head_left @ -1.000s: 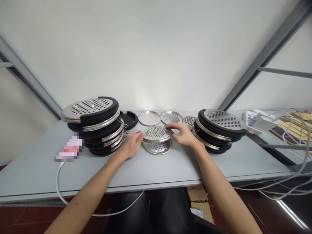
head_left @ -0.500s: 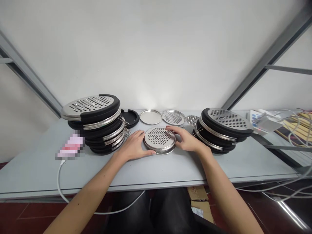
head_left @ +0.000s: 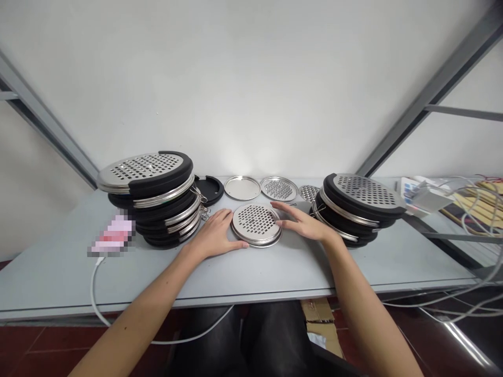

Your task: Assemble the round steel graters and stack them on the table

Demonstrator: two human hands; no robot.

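A small stack of round metal discs (head_left: 257,242) lies on the table in front of me, with a perforated grater plate (head_left: 255,220) on top. My left hand (head_left: 216,235) is spread along the left of this stack, fingers by its rim and thumb stretched across the front edge. On the right, my right hand (head_left: 301,222) is open, its thumb and fingers apart. Its fingertips are over or beside the grater plate's right edge; contact is hard to tell.
Tall piles of black-rimmed graters stand on the left (head_left: 157,201) and right (head_left: 357,204). Behind the stack lie a black ring (head_left: 214,191), a plain metal disc (head_left: 242,188) and perforated plates (head_left: 279,189). A pixelated pink object (head_left: 113,235) with a white cable lies left.
My right hand has opened and drawn back slightly from the top grater plate, its thumb now higher. The top plate appears to sit a little lower or flatter. My left hand has barely moved.
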